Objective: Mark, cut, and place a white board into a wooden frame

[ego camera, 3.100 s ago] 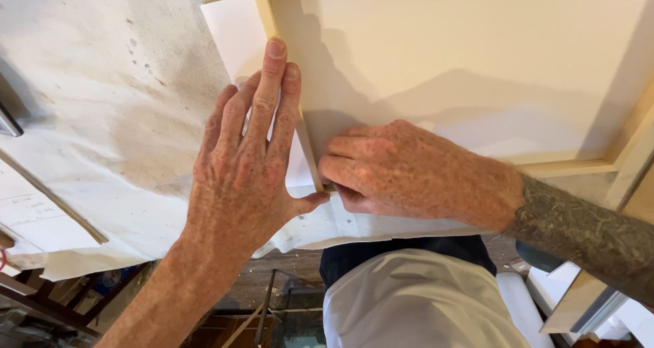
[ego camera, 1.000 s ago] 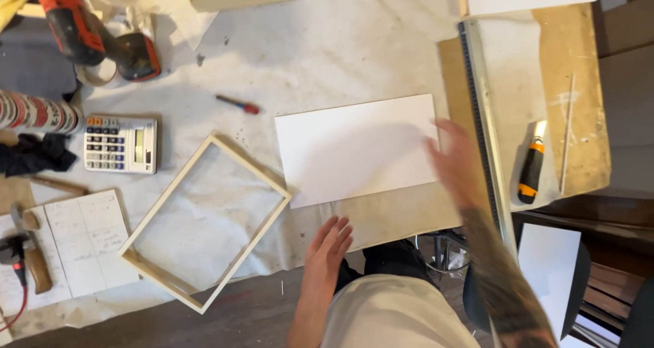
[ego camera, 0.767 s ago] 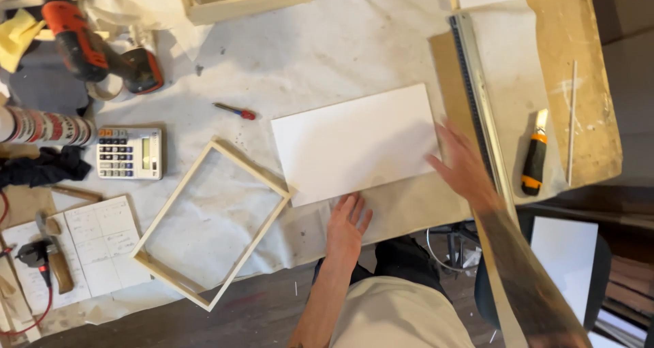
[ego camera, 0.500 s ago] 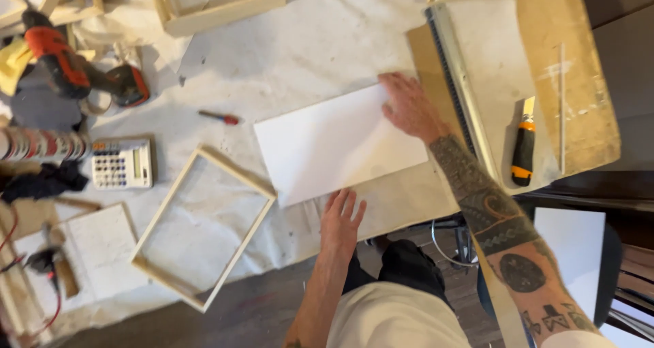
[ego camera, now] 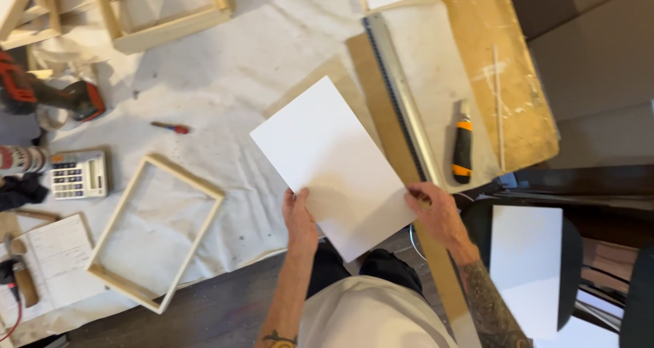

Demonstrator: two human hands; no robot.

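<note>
Both hands grasp the white rectangular board by its near edges — left hand, right hand — lifted above the paper-covered table. Left, an empty pale wooden frame lies unfilled; far right, an orange-and-black utility knife rests unused.

1. Workbench is covered with a stained, wrinkly white sheet, taking up everything ahead of and to the left of the fingers.
2. Dark wood floor shows below the sheet's near edge, down and left of the fingers.
3. Just right of the fingers a long metal straightedge runs away along a tan board.
4. Further right, past the board, there's grey flooring or carpet, can't tell which.
5. Lower right there's dark furniture with white sheets lying on it.
6. Light is soft and even, with faint shadows.
</note>
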